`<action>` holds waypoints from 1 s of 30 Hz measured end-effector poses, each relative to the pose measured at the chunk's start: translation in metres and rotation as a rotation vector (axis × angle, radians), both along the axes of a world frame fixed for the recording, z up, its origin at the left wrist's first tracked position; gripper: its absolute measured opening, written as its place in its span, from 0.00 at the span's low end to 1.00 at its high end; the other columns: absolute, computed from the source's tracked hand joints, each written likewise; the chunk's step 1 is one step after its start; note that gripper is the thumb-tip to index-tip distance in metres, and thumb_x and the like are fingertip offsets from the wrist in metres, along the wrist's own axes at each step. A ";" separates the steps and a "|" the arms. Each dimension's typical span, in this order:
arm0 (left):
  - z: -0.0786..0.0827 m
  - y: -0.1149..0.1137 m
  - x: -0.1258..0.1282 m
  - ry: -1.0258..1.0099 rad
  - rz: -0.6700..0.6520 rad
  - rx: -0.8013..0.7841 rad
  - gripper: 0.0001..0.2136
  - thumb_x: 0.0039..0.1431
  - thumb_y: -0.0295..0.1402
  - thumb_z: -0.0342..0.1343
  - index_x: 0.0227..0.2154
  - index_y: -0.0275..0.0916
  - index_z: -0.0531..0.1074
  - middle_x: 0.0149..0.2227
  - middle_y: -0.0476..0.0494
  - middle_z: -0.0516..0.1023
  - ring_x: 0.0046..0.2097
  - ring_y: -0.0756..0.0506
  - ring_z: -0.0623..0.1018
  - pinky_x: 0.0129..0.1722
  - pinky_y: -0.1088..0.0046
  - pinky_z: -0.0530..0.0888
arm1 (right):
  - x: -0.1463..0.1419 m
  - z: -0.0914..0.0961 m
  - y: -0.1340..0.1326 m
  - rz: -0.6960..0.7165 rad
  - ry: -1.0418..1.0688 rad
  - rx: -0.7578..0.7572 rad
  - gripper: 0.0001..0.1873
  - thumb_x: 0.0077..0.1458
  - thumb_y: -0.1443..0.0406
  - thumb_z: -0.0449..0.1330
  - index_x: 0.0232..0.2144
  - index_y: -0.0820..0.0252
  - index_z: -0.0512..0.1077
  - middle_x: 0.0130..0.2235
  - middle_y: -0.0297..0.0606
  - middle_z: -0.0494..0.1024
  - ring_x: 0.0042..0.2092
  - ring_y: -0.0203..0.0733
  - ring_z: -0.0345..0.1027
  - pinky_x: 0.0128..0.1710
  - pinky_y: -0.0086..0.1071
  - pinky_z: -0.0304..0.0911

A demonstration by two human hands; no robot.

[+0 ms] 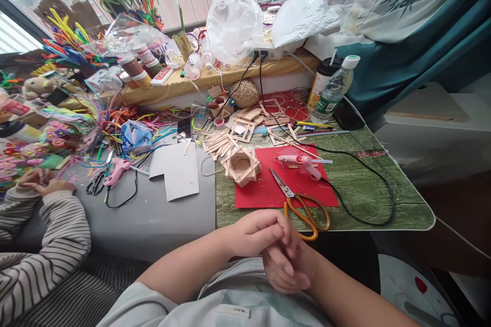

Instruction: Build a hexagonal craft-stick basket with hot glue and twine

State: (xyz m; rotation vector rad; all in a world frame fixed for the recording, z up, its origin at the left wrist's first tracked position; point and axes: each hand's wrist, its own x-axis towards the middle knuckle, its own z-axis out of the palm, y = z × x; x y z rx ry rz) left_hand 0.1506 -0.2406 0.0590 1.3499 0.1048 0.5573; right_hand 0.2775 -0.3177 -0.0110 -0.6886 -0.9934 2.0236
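My left hand [261, 231] and my right hand [286, 268] are clasped together in front of my body, fingers wrapped over one another, with no object showing in them. Just beyond them lie scissors [290, 195] with orange handles, partly on a red sheet [251, 200] and reaching over the table's front edge. A pink hot glue gun [301, 162] rests on the same sheet, its black cord running right. At the sheet's left edge sits a hollow star-shaped box of stacked craft sticks [242, 176].
Loose craft sticks [220, 143] and stick frames are heaped behind the box. A water bottle [333, 92] stands at the back right. Left are a white card [180, 173] and a second pink glue gun [117, 171]. Another person's striped sleeve [65, 219] rests at far left.
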 end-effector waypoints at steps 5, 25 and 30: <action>-0.002 -0.004 0.008 -0.020 0.036 0.017 0.22 0.76 0.47 0.47 0.28 0.39 0.67 0.25 0.43 0.75 0.35 0.45 0.80 0.41 0.65 0.78 | -0.004 0.009 0.009 0.409 0.356 -0.192 0.40 0.44 0.27 0.59 0.09 0.50 0.59 0.04 0.26 0.52 0.06 0.31 0.41 0.07 0.26 0.42; -0.039 -0.006 -0.014 -0.040 0.536 -0.395 0.21 0.64 0.45 0.68 0.23 0.36 0.72 0.19 0.50 0.77 0.23 0.51 0.79 0.36 0.71 0.81 | 0.025 0.040 0.013 -0.450 0.201 -0.103 0.25 0.62 0.46 0.67 0.22 0.56 0.76 0.19 0.31 0.67 0.23 0.37 0.63 0.24 0.30 0.60; -0.038 -0.011 -0.017 -0.054 0.365 -0.439 0.16 0.67 0.46 0.64 0.34 0.39 0.70 0.14 0.63 0.60 0.11 0.57 0.56 0.14 0.84 0.61 | 0.011 0.038 0.011 -0.722 -0.012 -0.032 0.17 0.61 0.53 0.70 0.49 0.50 0.79 0.50 0.40 0.80 0.51 0.46 0.73 0.49 0.35 0.72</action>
